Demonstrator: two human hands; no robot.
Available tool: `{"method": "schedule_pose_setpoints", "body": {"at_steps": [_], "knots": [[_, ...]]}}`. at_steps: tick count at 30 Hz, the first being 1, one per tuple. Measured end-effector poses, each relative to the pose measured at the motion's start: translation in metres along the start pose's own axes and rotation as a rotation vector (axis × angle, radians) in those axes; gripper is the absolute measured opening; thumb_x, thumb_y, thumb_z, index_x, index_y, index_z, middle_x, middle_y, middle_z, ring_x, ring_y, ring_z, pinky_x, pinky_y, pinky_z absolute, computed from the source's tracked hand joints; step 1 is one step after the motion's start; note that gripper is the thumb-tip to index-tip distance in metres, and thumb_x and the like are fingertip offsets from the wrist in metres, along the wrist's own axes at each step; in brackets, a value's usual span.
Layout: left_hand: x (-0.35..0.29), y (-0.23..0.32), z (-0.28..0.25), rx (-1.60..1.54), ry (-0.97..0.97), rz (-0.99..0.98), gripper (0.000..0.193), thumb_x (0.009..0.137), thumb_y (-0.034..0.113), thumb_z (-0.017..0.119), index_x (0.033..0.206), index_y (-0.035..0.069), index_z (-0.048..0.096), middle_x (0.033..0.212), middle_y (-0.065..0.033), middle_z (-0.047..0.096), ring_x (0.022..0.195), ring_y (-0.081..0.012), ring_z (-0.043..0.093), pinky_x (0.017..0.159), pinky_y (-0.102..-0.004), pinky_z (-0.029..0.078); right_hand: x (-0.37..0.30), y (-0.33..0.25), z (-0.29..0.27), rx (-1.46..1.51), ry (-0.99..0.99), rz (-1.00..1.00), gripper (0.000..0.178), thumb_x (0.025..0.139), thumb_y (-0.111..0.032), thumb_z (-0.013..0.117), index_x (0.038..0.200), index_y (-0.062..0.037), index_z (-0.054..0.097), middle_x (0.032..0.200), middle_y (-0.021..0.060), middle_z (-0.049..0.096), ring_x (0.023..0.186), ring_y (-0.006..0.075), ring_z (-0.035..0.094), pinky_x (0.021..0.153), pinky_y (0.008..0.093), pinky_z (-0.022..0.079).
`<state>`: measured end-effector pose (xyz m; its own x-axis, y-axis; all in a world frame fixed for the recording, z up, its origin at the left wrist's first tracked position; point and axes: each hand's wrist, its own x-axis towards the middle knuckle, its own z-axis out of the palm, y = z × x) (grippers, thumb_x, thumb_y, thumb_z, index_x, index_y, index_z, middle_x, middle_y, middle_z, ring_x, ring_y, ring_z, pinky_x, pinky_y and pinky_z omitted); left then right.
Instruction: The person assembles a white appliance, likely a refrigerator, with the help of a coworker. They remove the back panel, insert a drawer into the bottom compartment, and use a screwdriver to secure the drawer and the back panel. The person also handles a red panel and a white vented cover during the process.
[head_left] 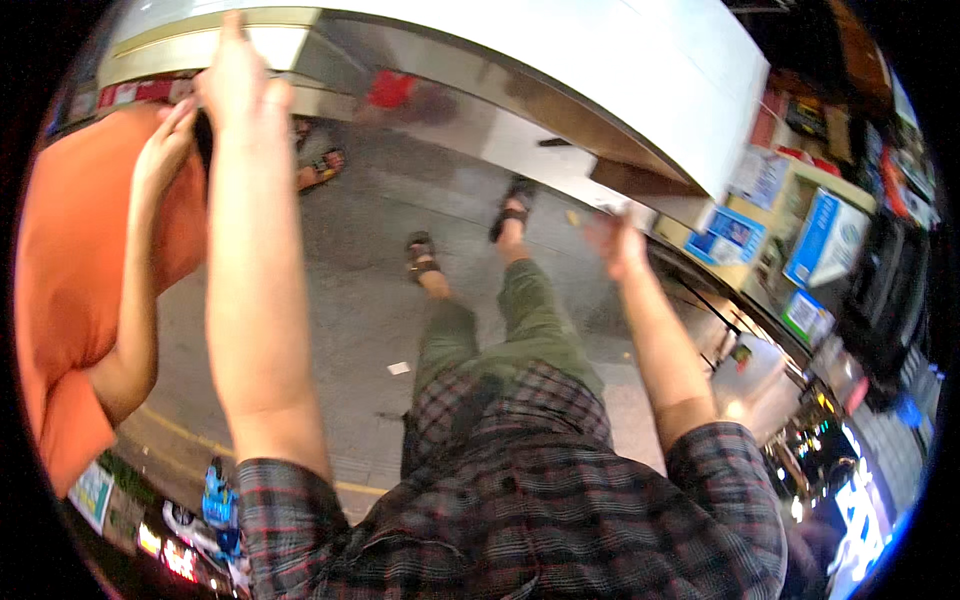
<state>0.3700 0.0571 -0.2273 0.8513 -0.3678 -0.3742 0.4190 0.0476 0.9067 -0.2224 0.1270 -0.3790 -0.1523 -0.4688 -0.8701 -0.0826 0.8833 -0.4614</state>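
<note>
My left hand (240, 88) is stretched far forward, one finger extended and overlapping the front edge of a white counter (560, 45). Whether it touches that edge I cannot tell; nothing shows in its grip. Just left of it is the hand (172, 145) of a person in an orange shirt (105, 210). My right hand (622, 248) is blurred, held below the counter's right end with its fingers apart. No object is visible in it.
Grey pavement (370, 260) lies under my sandalled feet. A red patch (391, 89) shows beneath the counter. To the right, a cluttered surface carries a blue-and-white box (826, 238) and a blue packet (727, 236). A blue vehicle (219, 500) stands behind at left.
</note>
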Motion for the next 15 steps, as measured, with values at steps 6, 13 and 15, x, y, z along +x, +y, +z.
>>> {"method": "schedule_pose_setpoints", "body": {"at_steps": [6,13,15], "knots": [[0.007,0.015,-0.013,-0.017,-0.009,0.017,0.058,0.093,0.03,0.077,0.135,-0.005,0.058,0.13,-0.015,0.067,0.112,-0.0288,0.067,0.099,-0.0461,0.053,-0.068,0.11,0.034,-0.019,-0.223,0.251,0.09,0.103,-0.072,0.031,0.158,0.0002,0.032,0.158,0.0255,0.042,0.135,0.0445,0.053,0.112,0.0552,0.044],[-0.089,0.0,-0.05,0.142,-0.074,0.11,0.059,0.096,0.039,0.071,0.133,-0.004,0.054,0.122,-0.0124,0.063,0.101,-0.0197,0.064,0.088,-0.0341,0.048,-0.096,0.16,0.039,-0.427,-0.372,0.273,0.086,0.104,-0.069,0.033,0.152,0.0014,0.044,0.149,0.0221,0.054,0.128,0.0373,0.06,0.108,0.0467,0.049],[-0.112,-0.027,-0.082,0.142,-0.102,0.097,0.073,0.095,0.044,0.073,0.141,-0.006,0.047,0.134,-0.0155,0.058,0.113,-0.0196,0.059,0.099,-0.036,0.044,-0.095,0.163,0.032,-0.443,-0.375,0.244,0.086,0.104,-0.07,0.033,0.151,0.0011,0.046,0.147,0.0217,0.055,0.127,0.0369,0.061,0.107,0.0465,0.048]]}}
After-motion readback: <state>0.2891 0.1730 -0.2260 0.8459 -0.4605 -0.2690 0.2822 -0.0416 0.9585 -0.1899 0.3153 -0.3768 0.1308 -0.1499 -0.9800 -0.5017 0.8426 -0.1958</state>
